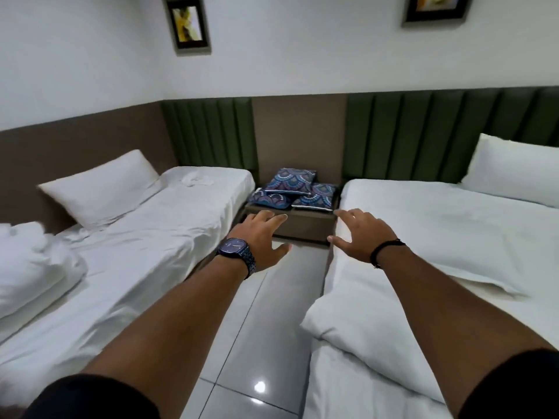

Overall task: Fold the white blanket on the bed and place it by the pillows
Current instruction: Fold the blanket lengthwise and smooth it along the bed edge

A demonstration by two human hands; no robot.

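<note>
Person stands in the aisle between two beds, both arms stretched forward.

Left hand [263, 237]: palm down, fingers [276, 218] apart and straight, holding nothing, above the floor [257, 328] by the left bed's edge. Dark watch [234, 247] on the wrist.

Right hand [360, 234]: palm down, fingers [344, 213] spread, holding nothing, over the left edge of the right bed [438, 222]. Cannot tell whether it touches the cover. Black bracelet [384, 252] on the wrist.

White blanket [348, 334]: on the near part of the right bed, puffy, its corner overhanging the bed's left side towards the aisle. White pillow [514, 170] at the far right, against a green headboard [423, 131], well apart from the blanket's near corner.

Left bed [151, 237]: wrinkled sheet, a pillow [99, 189] leaning on the brown wall panel, a small crumpled cloth [196, 178] at the far end, and a rumpled white bundle [30, 267] at the near left.

Between the beds at the far end: a low bench [302, 228] carrying blue patterned cushions [293, 189], stacked loosely.

Two framed pictures [187, 24] on the far wall.
</note>
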